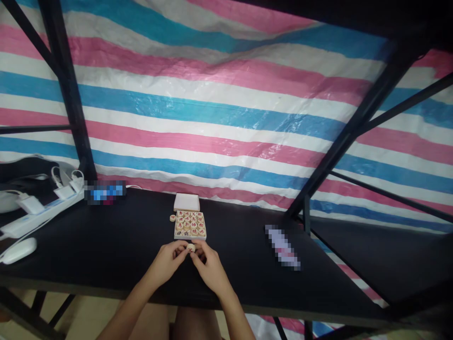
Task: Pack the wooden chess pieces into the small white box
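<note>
Between the fingertips of my left hand point(172, 257) and my right hand point(209, 264) is a round wooden Chinese chess piece point(191, 248) with a red mark. Both hands are closed on it, just in front of an open white box point(190, 238). Rows of chess pieces point(191, 222) fill the box, most with red characters and a couple at the front left with black ones. One loose chess piece point(172, 218) lies on the table to the left of the box. Behind the box rests its white lid point(187, 202).
The black table point(134, 245) carries a white power strip point(42, 215) with plugs and cables, and a white rounded device point(19, 250) at left. A blurred-out object point(106, 192) lies at the back left, another blurred-out object point(283, 246) at right. Metal posts point(69, 94) and striped sheeting point(212, 108) stand behind.
</note>
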{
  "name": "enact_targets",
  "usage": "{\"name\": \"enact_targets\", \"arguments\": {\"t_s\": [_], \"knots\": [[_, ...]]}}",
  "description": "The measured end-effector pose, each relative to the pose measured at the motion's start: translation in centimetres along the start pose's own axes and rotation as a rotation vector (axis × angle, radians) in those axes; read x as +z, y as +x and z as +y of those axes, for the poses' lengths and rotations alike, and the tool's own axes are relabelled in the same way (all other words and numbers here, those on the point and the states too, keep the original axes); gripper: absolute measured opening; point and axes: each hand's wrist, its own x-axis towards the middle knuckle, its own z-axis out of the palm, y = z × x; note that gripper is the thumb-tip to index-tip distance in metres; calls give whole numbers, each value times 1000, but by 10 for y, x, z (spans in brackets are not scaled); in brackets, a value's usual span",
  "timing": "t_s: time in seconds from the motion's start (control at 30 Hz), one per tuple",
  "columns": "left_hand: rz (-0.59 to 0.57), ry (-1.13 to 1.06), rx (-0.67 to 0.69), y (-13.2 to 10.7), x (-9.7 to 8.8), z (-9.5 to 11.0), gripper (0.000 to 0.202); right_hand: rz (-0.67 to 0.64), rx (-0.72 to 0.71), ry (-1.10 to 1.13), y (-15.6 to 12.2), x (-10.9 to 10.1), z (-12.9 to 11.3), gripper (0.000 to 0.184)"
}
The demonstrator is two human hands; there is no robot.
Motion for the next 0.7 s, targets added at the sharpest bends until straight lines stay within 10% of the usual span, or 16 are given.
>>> {"name": "enact_targets", "arguments": {"t_s": [0.7], "knots": [[-66, 88, 56, 0, 4, -9, 22, -45, 46, -71, -1, -1, -7, 30]]}}
